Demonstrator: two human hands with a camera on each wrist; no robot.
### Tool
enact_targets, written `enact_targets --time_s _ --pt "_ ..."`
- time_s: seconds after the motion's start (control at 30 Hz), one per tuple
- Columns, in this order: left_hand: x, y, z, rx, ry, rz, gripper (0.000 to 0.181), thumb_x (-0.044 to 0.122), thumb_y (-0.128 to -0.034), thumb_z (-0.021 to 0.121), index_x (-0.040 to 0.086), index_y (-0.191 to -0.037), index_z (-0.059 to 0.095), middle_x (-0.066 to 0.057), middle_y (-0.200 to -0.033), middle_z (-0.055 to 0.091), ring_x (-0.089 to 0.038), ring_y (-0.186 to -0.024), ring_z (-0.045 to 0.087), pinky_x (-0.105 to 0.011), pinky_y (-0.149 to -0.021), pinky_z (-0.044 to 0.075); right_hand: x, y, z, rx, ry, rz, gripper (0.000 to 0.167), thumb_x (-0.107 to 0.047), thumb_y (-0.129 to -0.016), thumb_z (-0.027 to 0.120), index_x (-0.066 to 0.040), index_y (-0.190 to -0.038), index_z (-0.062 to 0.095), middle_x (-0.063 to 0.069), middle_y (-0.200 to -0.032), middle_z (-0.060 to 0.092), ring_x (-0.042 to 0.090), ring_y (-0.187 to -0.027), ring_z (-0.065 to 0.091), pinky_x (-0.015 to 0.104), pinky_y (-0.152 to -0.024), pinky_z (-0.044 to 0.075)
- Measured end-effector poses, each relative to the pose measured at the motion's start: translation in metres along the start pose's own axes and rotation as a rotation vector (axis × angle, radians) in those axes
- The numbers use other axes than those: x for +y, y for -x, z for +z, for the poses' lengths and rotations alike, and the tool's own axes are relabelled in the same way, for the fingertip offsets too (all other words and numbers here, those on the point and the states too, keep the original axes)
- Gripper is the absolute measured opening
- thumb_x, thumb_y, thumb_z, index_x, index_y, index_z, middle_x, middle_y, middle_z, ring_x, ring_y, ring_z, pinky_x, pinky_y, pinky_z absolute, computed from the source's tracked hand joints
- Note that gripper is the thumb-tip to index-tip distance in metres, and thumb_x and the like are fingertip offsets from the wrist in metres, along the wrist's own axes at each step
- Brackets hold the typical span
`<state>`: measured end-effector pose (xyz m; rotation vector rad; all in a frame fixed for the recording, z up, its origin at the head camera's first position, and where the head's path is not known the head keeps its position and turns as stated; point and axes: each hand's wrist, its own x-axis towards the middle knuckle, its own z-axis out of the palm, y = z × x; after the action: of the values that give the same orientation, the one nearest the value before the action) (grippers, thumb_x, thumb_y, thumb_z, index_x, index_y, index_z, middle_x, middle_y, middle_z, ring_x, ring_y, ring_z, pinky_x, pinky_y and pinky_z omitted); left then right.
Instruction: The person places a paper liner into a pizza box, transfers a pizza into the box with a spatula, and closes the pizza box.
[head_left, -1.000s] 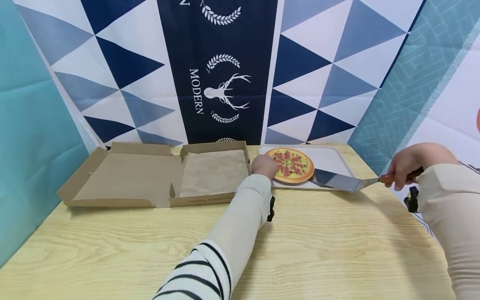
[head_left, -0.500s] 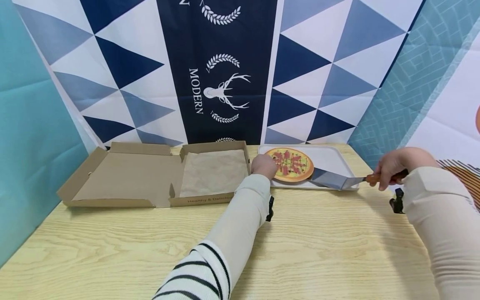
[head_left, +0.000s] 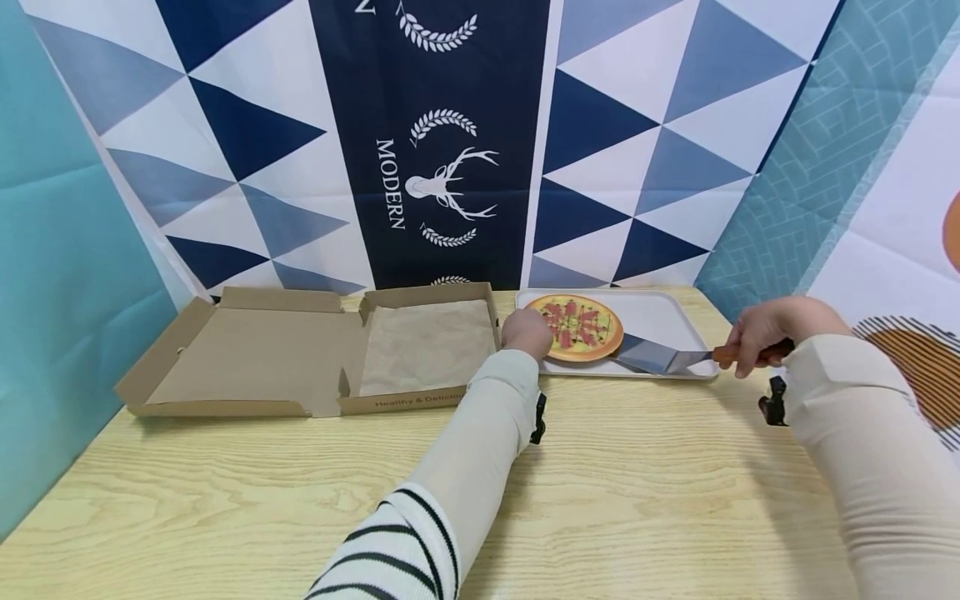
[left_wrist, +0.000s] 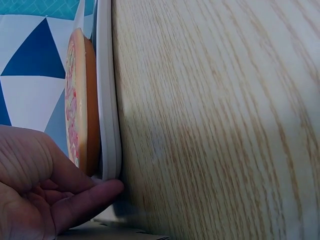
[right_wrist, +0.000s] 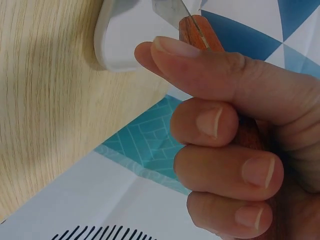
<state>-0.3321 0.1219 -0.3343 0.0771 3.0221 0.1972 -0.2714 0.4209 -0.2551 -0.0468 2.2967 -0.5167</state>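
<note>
The right hand's grip point(head_left: 761, 332) is curled round the wooden handle point(head_left: 726, 354) of a metal pizza spatula point(head_left: 651, 355), its blade at the right edge of a pizza point(head_left: 576, 327) on the white tray point(head_left: 660, 312). The left hand's grip point(head_left: 527, 332) pinches the tray's left end, beside an open cardboard pizza box point(head_left: 262, 350) on the wood-grain surface point(head_left: 615, 500).

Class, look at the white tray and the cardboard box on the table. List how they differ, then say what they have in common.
The tray is white; the box is brown, with lettering on its front. The tray shows no lid, while the box's lid lies open to the side. The tray bears a pizza; the box holds a sheet of paper. Both are on the wooden table and have raised edges.
</note>
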Motion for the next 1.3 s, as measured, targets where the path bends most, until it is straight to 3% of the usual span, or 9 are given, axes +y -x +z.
enact_targets --time_s 0.37,1.07,1.3 --pt "0.0 -0.001 0.001 -0.019 -0.013 -0.004 0.026 0.025 -0.1 0.051 0.017 -0.112 0.072 0.002 -0.115 0.067 -0.013 -0.1 0.062 -0.03 -0.075 0.055 -0.003 -0.006 0.002 -0.002 -0.029 0.01 0.037 -0.006 -0.083 0.073 0.011 -0.113 0.063 -0.002 -0.066 0.055 0.002 -0.051 0.041 0.015 -0.053 0.037" --pt "0.001 0.0 0.0 -0.012 -0.006 -0.012 0.027 0.024 -0.1005 0.049 0.017 -0.112 0.072 0.002 -0.115 0.067 -0.013 -0.1 0.062 -0.029 -0.076 0.055 -0.014 -0.017 0.006 0.032 -0.027 -0.013 0.03 -0.007 -0.084 0.072 0.007 -0.109 0.067 -0.003 -0.064 0.054 0.003 -0.051 0.042 0.016 -0.053 0.038" --pt "0.002 -0.005 0.004 -0.028 -0.028 -0.013 0.028 0.025 -0.1007 0.049 0.017 -0.115 0.071 0.002 -0.115 0.066 -0.012 -0.099 0.061 -0.029 -0.076 0.055 -0.019 -0.021 0.01 0.058 -0.036 -0.01 0.029 -0.008 -0.083 0.074 0.006 -0.108 0.069 -0.002 -0.067 0.056 0.003 -0.053 0.044 0.017 -0.053 0.039"
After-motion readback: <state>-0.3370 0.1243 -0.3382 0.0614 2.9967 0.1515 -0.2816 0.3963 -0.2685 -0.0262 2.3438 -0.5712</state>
